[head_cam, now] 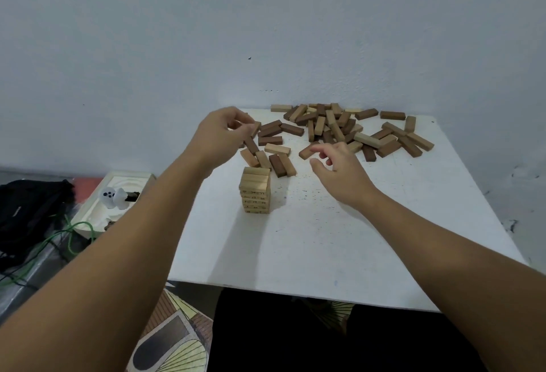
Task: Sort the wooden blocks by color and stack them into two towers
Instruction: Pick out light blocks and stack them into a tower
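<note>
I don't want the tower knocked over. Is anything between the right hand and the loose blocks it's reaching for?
Nothing visible is. The right hand hovers open over the table, with a loose block just past its fingertips. The light tower stands to its left, out of that path. The left hand works at other blocks farther left.

White table (339,238), lightly scuffed with dark specks, against a pale bluish-white wall (177,32). Near the middle, a tower (256,190) all in light tan wood, with dark printed marks along its side faces. Across the far side, the scattered blocks (339,126) mix pale tan with deep chocolate brown. Off to the left, a black bag (26,209), a bright green cable (71,238) and a cream-white box (88,218). Down near the bottom, a floor mat (174,339) patterned in yellow, brown and grey fan shapes with dark outlines.
</note>
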`<state>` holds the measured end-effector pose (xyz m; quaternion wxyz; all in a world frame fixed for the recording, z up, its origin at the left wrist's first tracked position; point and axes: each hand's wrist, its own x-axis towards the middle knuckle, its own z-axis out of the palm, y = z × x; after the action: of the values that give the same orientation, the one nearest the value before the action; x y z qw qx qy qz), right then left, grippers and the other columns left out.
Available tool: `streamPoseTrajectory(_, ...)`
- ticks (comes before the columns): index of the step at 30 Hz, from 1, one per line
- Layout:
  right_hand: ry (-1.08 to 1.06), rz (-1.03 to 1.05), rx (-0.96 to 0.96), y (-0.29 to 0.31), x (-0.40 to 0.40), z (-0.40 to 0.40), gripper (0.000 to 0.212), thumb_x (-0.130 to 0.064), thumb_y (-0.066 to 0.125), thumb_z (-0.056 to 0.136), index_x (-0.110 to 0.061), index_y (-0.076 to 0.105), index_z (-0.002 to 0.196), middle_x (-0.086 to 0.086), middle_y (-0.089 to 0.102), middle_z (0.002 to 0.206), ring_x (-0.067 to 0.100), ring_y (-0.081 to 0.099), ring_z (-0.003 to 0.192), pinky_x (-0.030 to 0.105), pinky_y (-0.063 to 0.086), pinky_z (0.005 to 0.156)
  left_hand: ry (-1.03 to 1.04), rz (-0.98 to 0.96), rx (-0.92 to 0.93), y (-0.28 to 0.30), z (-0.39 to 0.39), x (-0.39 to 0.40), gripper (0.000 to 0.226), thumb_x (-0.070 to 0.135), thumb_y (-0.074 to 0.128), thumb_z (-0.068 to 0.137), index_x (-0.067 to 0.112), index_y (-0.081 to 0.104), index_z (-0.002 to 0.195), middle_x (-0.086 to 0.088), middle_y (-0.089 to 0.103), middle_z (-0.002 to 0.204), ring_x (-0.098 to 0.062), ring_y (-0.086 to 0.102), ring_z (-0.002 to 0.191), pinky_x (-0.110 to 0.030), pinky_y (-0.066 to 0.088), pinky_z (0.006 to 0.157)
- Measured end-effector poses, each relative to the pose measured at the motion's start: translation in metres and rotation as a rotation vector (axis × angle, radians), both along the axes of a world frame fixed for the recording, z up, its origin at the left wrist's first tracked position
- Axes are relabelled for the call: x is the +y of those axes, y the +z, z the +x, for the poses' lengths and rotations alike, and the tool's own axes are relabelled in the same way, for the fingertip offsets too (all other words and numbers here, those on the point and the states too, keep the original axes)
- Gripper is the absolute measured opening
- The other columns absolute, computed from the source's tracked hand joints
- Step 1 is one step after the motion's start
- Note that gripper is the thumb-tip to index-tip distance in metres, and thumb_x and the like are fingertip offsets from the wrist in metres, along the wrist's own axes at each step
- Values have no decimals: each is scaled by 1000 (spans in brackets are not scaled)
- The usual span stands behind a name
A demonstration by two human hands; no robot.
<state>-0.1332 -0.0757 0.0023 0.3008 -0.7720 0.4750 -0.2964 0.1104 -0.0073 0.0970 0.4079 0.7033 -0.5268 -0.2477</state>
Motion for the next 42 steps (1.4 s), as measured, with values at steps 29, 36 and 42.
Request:
streamPoseTrajectory(29,61,-198,546,-12,-193,-34,30,-46,43,100,-38,58,125,0,49,130,28,40,125,45,29,111,-418,424,-583,-70,-33,-248,13,31,66,100,24,76,101,2,65,96,-19,59,96,-31,46,78)
streamPoseTrajectory(36,163,-206,562,-9,-216,-12,51,-45,37,103,-50,35,154,3,37,151,28,35,134,49,25,116,-361,328,-581,-81,-36,-266,31,26,60,102,24,68,132,-6,64,120,-26,60,112,-34,47,95)
streamPoseTrajectory(42,127,-243,618,-18,-220,-18,40,-42,43,99,-40,52,139,0,44,140,26,40,127,45,27,112,-387,422,-748,-84,-35,-278,34,35,67,97,32,68,131,-8,51,119,-34,49,120,-43,44,105)
